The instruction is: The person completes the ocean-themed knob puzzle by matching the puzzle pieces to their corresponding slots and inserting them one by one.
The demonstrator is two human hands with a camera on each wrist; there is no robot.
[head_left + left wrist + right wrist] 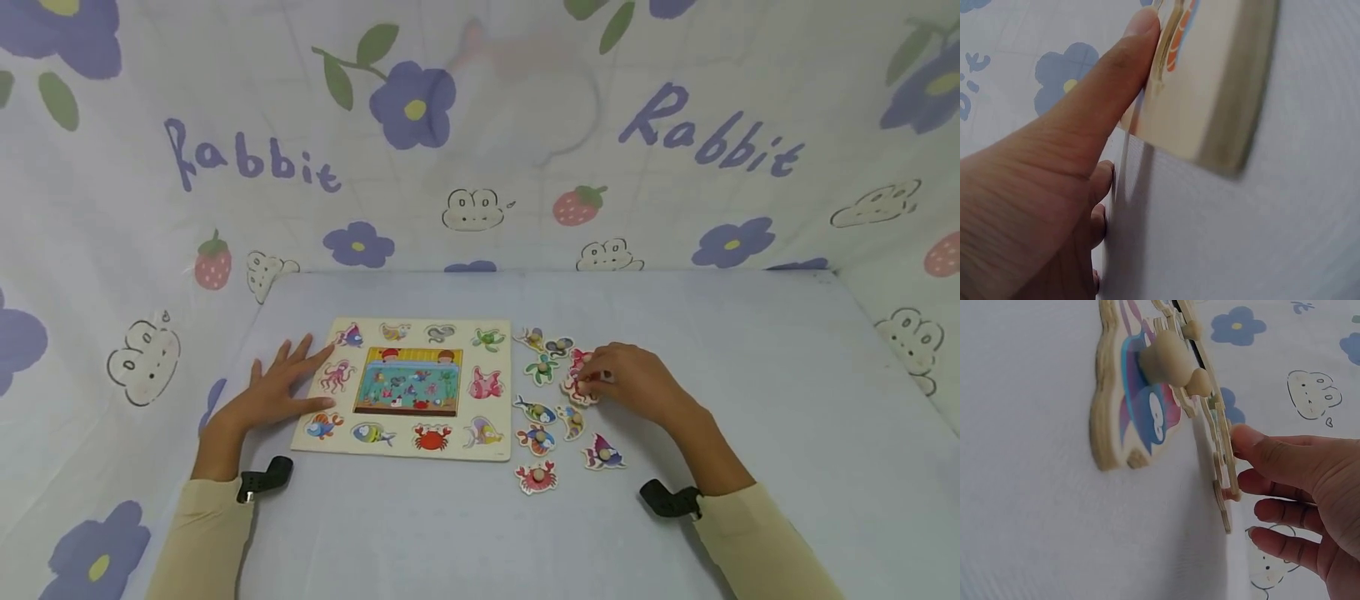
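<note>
While the right hand works among the loose pieces, the scene reads so:

Piece in hand: a pink and red flat wooden sea-creature puzzle piece [579, 385] lies on the worktop just right of the board, in the cluster of loose pieces.
Right hand: the right hand [630, 382] has thumb and fingertips curled onto that piece, pinching its edge; the wrist view shows the thumb against the rim.
Left hand: the left hand [279, 385] lies flat with straight, spread fingers, grasping nothing; its thumb presses the board's left edge.
Board: the pale rectangular wooden puzzle board [405, 446] with sea-animal recesses and an aquarium picture lies flat between the hands.
Neighbours: a purple fish piece [602, 453], a red crab piece [537, 477] and a green turtle piece [542, 367] lie close by.
Worktop: a pale lavender cloth-covered worktop [750, 350] carries everything.
</note>
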